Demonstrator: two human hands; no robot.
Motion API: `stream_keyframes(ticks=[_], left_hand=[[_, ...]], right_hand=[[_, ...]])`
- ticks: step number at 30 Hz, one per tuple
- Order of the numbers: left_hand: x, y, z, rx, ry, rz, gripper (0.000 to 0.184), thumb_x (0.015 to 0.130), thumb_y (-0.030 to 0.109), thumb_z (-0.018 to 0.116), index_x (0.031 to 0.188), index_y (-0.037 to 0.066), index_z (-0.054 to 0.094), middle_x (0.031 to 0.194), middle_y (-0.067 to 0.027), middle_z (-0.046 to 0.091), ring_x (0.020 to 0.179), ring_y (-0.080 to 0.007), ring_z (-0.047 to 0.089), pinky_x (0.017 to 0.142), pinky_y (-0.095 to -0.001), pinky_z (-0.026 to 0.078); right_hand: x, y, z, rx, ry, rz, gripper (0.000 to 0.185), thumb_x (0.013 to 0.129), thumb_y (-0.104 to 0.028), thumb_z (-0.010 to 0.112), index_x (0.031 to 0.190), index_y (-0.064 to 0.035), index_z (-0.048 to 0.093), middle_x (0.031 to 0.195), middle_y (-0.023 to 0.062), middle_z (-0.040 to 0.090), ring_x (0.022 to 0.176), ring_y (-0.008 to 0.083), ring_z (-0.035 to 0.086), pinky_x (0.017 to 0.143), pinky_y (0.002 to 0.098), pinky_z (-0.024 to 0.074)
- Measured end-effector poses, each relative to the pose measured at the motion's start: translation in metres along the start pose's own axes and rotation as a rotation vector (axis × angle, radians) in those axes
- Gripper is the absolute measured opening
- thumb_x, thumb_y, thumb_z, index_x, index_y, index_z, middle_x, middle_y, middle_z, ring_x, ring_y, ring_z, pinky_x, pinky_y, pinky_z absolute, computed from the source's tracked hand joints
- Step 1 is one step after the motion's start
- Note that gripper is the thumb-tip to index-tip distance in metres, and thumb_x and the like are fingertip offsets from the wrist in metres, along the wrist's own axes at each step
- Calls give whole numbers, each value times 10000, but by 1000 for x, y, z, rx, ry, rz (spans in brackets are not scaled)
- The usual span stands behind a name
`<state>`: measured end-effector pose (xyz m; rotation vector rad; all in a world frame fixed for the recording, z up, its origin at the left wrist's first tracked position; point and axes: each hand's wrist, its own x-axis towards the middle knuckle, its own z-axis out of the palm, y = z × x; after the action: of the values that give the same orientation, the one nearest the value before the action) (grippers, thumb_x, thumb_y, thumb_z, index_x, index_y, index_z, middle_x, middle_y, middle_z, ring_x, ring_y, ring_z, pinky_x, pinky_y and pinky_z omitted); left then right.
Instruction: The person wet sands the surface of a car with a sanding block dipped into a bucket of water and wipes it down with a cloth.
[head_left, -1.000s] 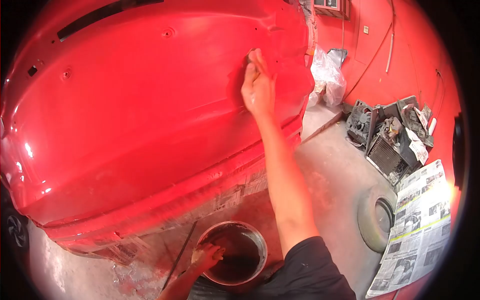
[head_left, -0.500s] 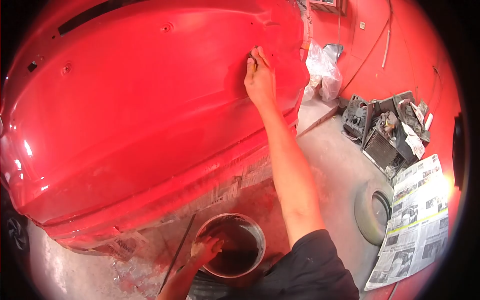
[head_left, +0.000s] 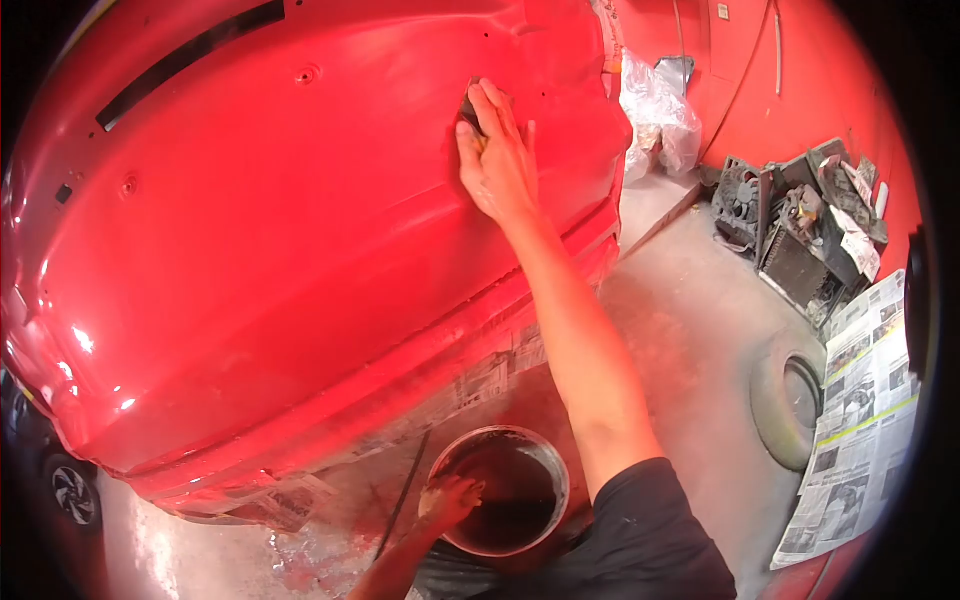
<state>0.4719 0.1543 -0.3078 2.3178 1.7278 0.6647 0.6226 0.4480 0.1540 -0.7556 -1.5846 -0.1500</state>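
Note:
My right hand (head_left: 498, 160) lies nearly flat on a glossy red car body panel (head_left: 290, 210). Under its fingers is a dark, thin pad with a yellowish edge, like sandpaper (head_left: 472, 112), pressed against the panel; the palm hides most of it. Lower down, my left hand (head_left: 455, 500) is over the left rim of a round bucket (head_left: 562, 480). Its fingers are loosely apart above the dark inside, and whether they touch the rim I cannot tell.
Masking newspaper (head_left: 480, 385) runs along the panel's lower edge. At right are a tyre (head_left: 785, 405), newspaper sheets (head_left: 855, 430), a heap of car parts (head_left: 800, 235) and plastic sheeting (head_left: 655, 115). A car wheel (head_left: 75, 495) shows at lower left.
My right hand has slid slightly left and up across the panel, its fingers flatter and the dark pad showing more. The view has shifted; my left hand remains by the bucket.

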Motion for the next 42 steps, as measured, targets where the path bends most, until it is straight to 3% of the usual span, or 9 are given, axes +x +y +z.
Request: stream_keyframes(ticks=[7, 15, 18, 21, 23, 28, 33, 37, 42], left_hand=[[-7, 0, 5, -23, 94, 71, 426, 776, 394, 864, 1116, 167, 745, 974, -43, 714, 949, -282, 707, 820, -463, 559], [-9, -11, 17, -37, 6, 32, 409, 776, 377, 862, 1115, 173, 756, 988, -56, 717, 953, -296, 708, 865, -456, 554], [-5, -13, 21, -10, 79, 72, 401, 780, 376, 856, 1112, 174, 757, 978, -60, 716, 948, -298, 708, 867, -460, 554], [-9, -15, 18, -27, 38, 69, 398, 790, 386, 851, 1114, 175, 757, 989, -67, 716, 962, -296, 708, 875, -462, 552], [-7, -14, 19, -37, 15, 59, 403, 795, 396, 851, 1118, 175, 756, 1006, -70, 718, 975, -293, 708, 880, -461, 549], [-7, -11, 19, 8, -17, 48, 438, 792, 409, 858, 1144, 173, 747, 1042, -74, 724, 995, -304, 707, 890, -472, 553], [-8, -18, 21, -3, 20, 91, 482, 781, 408, 865, 1174, 160, 738, 1049, -73, 723, 997, -313, 707, 876, -480, 561], [-6, -8, 11, -73, 42, 21, 391, 828, 312, 842, 1173, 151, 752, 1036, -59, 749, 1005, -289, 714, 885, -446, 564], [-13, -34, 51, -129, 35, 48, 432, 804, 420, 844, 1155, 185, 757, 1034, -83, 736, 993, -321, 708, 879, -473, 567]], right_hand=[[-69, -102, 23, 69, -174, -270, 612, 1082, -338, 482, 1580, 5, 383, 1696, 209, 295, 1581, 382, 264, 1263, 617, 205], [3, -24, 19, -60, 188, 260, 608, 1081, -338, 486, 1566, 13, 382, 1664, 236, 332, 1554, 436, 280, 1261, 598, 236], [-50, -107, 20, -69, -112, -132, 725, 1043, -378, 566, 1546, 105, 368, 1647, 324, 297, 1562, 461, 250, 1258, 607, 235], [-53, -65, 7, -99, -88, -446, 574, 1051, -338, 577, 1549, -81, 454, 1667, 140, 370, 1518, 354, 386, 1173, 611, 381], [-16, 7, 1, 215, -44, -66, 465, 1071, -313, 536, 1505, -151, 505, 1634, 60, 433, 1497, 318, 417, 1152, 629, 388], [1, -25, 30, -3, 298, 175, 495, 1074, -312, 516, 1487, -40, 492, 1613, 219, 414, 1523, 450, 322, 1179, 678, 300], [-59, -81, 17, 17, -235, -421, 682, 1048, -412, 569, 1622, -101, 369, 1673, 194, 345, 1572, 324, 300, 1232, 664, 246], [8, 19, -18, -21, 20, 251, 626, 1067, -382, 537, 1595, -86, 379, 1668, 171, 360, 1575, 316, 287, 1220, 647, 285], [-36, -61, 19, 65, 86, 48, 677, 1032, -372, 573, 1554, 18, 388, 1653, 241, 347, 1538, 412, 317, 1217, 658, 270]])
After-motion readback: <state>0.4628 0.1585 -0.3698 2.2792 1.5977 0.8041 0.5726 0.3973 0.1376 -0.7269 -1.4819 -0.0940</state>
